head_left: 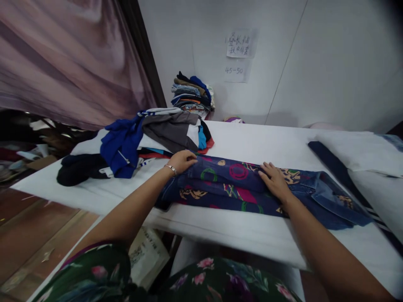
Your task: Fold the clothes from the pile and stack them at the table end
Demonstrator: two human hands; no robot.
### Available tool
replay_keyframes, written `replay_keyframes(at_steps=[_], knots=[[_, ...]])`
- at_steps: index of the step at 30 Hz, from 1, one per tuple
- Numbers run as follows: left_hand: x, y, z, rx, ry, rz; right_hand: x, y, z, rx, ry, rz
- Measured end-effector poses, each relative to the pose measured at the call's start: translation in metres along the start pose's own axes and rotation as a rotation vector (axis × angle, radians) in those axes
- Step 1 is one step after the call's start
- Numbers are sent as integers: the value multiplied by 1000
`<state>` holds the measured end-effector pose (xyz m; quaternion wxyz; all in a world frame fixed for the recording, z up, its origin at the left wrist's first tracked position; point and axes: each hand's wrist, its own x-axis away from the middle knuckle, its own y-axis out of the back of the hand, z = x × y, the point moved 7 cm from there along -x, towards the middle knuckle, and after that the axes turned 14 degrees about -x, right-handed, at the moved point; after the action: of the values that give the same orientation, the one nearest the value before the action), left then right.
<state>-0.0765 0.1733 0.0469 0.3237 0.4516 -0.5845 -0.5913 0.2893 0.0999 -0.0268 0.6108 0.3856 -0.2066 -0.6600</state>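
Note:
A blue denim jacket (pixel 220 191) with a colourful print lies folded into a long strip across the white table, its collar pointing right. My left hand (pixel 182 162), a bracelet at its wrist, is at the jacket's left far corner with the fingers curled in on the fabric. Flat on the upper layer, nearer the collar, rests my right hand (pixel 274 181) with fingers stretched out. A dark object, partly covered, shows under the jacket's near left corner.
Loose clothes (pixel 126 142) are heaped on the left of the table (pixel 258 140). Behind them rises a stack of folded clothes (pixel 192 96). White garments (pixel 374 159) and a dark striped strip lie at the right. Two paper notes (pixel 238 44) hang on the wall.

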Motion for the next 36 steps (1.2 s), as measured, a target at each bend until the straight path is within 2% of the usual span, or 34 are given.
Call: replay_keyframes(at_steps=[2, 4, 7, 9, 15, 19, 22, 25, 29, 36], knots=[[13, -11, -13, -40, -129, 44, 6, 4, 13, -68, 117, -18], [23, -24, -22, -104, -207, 88, 13, -4, 25, -79, 188, 89], [28, -35, -28, -169, -216, 107, 20, -23, 32, -1, 193, 277], [28, -36, -30, -186, -217, 107, 21, -29, 32, 43, 181, 321], [32, -32, -29, -189, -201, 124, 20, -29, 29, 78, 202, 321], [46, -20, -28, -187, -162, 27, 24, -26, 34, 71, 187, 302], [62, -14, -38, -155, -230, -39, 34, -19, 46, 33, 215, 238], [70, -17, -46, -165, -286, 1, 50, -17, 59, 29, 268, 238], [66, -28, -47, -233, -286, 86, 63, -24, 65, 107, 304, 313], [58, -30, -48, -231, -298, 56, 64, -26, 64, 144, 335, 268]])
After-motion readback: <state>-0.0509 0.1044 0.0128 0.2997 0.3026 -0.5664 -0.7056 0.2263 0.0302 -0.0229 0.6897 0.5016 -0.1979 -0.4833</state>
